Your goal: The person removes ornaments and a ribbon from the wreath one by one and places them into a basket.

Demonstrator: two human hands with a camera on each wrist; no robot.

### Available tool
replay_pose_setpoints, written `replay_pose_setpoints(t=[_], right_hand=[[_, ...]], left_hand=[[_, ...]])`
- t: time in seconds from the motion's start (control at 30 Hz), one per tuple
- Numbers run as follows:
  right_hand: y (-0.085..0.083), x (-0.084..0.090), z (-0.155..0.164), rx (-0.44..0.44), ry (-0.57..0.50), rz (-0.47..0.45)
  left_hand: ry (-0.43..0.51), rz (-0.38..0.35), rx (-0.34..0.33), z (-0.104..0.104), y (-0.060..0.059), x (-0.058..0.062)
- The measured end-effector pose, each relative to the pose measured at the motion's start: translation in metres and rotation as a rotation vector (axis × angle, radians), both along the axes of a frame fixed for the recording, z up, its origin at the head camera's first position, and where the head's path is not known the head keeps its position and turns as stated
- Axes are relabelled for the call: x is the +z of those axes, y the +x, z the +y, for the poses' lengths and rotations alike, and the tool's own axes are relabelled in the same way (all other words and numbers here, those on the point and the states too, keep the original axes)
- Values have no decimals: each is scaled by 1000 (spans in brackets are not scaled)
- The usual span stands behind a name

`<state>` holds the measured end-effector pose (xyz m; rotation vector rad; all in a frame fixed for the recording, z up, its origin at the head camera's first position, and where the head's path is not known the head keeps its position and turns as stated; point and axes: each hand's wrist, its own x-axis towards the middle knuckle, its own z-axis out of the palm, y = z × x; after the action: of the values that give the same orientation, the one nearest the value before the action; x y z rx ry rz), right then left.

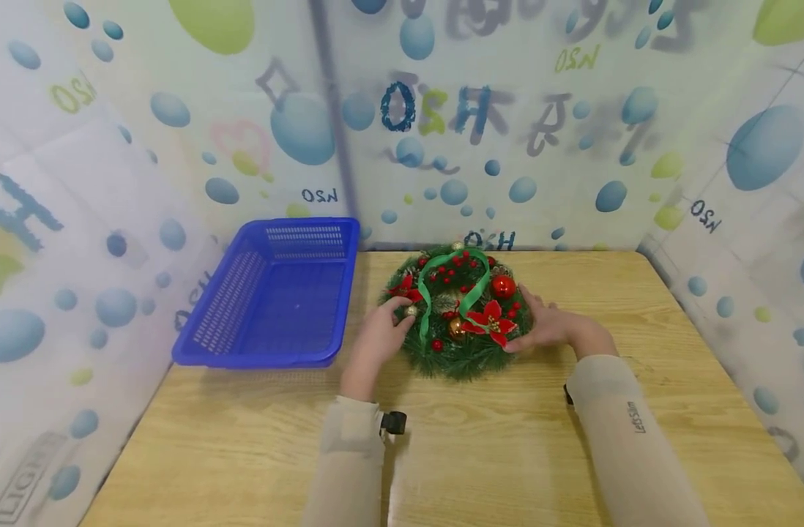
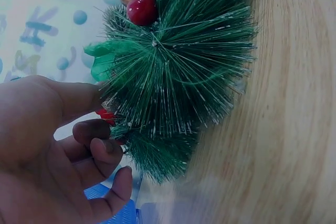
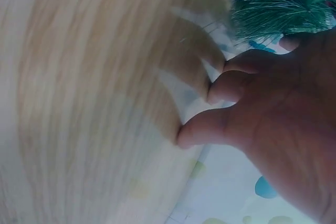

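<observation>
A green Christmas wreath (image 1: 464,362) lies on the table, decorated with red poinsettias, berries, red and gold baubles and a green ribbon (image 1: 423,293). At its left side, my left hand (image 1: 376,337) pinches a small glittery gold ball (image 1: 411,311) between thumb and forefinger. The left wrist view shows the other fingers of this hand (image 2: 47,140) loosely bent beside the pine needles (image 2: 173,82). My right hand (image 1: 550,326) rests against the wreath's right edge, near a red poinsettia (image 1: 490,322). In the right wrist view, several spread fingers (image 3: 205,127) touch the tabletop; the thumb is hidden there.
A blue plastic basket (image 1: 290,315) with slotted sides stands left of the wreath. The wooden table (image 1: 481,461) meets printed curtains or sheets (image 1: 547,176) at the back and both sides.
</observation>
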<state>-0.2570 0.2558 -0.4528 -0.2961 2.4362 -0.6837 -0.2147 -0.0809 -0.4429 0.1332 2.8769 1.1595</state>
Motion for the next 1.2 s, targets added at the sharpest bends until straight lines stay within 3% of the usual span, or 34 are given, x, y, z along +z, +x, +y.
replay_pose_setpoints(t=[0.27,0.5,0.7,0.87,1.07,1.2], right_hand=[[5,7,-6,1,34,-18],[6,7,-4,-13,4,-54],[5,4,-5,-8,12,-46],[4,5,-4,-14,11,-56],[2,4,-5,-21,4,-57],[4,5,-4,-18,-1,-65]], left_hand=[[-36,37,45,2,-3,-3],[9,26,57,3,-3,-8],[47,68,93,0,1,-4],[63,152,151,1,5,12],[180,293,196,-8,15,37],[202,305,222,-22,24,52]])
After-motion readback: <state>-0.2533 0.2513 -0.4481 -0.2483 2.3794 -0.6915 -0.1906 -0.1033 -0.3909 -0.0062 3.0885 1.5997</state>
